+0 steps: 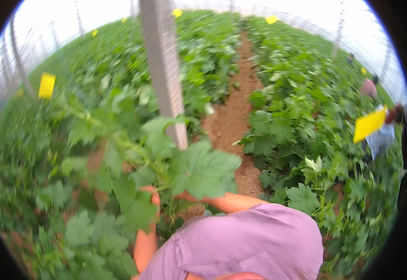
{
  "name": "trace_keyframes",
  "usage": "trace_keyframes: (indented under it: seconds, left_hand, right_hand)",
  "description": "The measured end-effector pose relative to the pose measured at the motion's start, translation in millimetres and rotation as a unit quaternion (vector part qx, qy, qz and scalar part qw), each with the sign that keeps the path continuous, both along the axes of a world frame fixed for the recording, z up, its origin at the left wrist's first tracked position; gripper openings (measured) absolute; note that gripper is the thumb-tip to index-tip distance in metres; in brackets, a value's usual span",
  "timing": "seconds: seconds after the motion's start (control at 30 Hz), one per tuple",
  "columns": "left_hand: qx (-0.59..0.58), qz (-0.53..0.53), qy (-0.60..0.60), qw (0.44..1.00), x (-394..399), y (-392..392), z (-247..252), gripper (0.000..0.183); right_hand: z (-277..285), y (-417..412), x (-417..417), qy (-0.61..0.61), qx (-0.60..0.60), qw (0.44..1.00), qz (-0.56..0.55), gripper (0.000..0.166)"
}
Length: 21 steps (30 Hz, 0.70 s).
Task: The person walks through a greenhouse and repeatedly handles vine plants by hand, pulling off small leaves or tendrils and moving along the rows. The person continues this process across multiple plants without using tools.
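Observation:
Both my arms reach down into a leafy green vine plant [203, 168] with broad, lobed leaves. My left hand [151, 194] is at the plant's stem, partly behind a leaf, its fingers bent. Close to it on the right is my right hand [186, 196], mostly covered by a large leaf. Whether either hand grips the stem cannot be made out. A long leafy shoot [133, 148] slants up and left from my hands, blurred.
A pale square post [165, 70] rises just ahead. Beyond it, a bare soil path [233, 119] runs between dense plant rows. Yellow cards [369, 125] hang among the plants. Several people, one in a light blue top [381, 140], are at the right.

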<state>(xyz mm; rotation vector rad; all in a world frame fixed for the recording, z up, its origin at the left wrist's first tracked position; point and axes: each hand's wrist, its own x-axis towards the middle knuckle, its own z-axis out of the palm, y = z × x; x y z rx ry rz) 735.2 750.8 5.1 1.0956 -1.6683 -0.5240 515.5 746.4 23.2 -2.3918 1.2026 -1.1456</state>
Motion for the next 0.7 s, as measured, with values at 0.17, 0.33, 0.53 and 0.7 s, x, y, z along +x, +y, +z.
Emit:
trace_keyframes:
  seconds: [0.17,0.33,0.53,0.7]
  left_hand:
    - [0.04,0.089,0.217,0.971,33.6,9.5,26.0,0.013]
    - [0.176,-0.006,0.381,0.908,35.5,14.9,37.8,0.016]
    - [0.438,0.009,0.376,0.817,-4.5,15.7,12.6,0.026]
    - [0.184,-0.015,-0.014,0.983,-45.1,3.7,20.1,0.032]
  right_hand:
    - [-8.6,-10.0,14.4,-0.211,0.272,0.935,0.083,0.017]
    - [4.5,-11.6,17.5,-0.314,0.358,0.878,0.048,0.026]
    - [-40.1,-28.2,9.8,-0.373,0.448,0.806,0.101,0.035]
    - [-59.1,-23.2,7.7,-0.293,0.409,0.864,0.032,0.033]
